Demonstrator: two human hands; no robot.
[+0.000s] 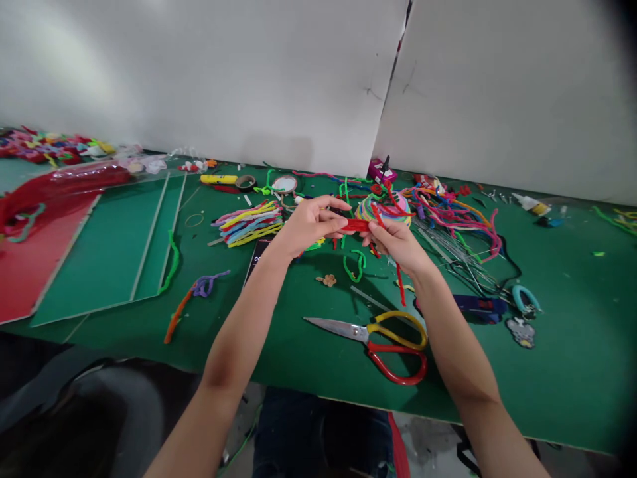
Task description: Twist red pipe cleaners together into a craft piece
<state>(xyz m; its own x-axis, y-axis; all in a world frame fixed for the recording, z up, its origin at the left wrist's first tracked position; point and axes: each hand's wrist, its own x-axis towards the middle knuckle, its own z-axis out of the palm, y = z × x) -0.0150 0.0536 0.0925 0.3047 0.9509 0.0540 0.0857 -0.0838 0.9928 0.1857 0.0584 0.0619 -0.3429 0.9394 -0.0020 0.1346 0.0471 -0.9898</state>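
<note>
"Two pinches hold it: the left hand (316, 222) has its fingers closed on one end of the red fuzzy piece (354, 226), and the right hand (392, 242) grips the other end."

"So where does that put it?"

"Between the hands, above the middle of the desk (562, 385). My worry is those ends. Fingertips seem to be all that keeps them, so a hard pull or a sudden twist could let one slip."

"Could the piece itself suffer?"

"Possibly. It looks like fuzzy wire, and bending one spot too often might kink or weaken it."

"What about the red strand (400, 285) hanging below the right hand?"

"I can't tell whether it joins the held piece. If it does, lowering the hands could snag it on the scissors (381, 335), whose handles lie near its lower end."

"And the clutter?"

"The tangled strands (452, 219) beyond the right hand would be a bad landing place; fuzzy surfaces catch on each other. Nearer, the green curl (355, 265) and the brown flower (327, 280) lie loose, so a low sweep of either forearm might knock them aside."
</note>
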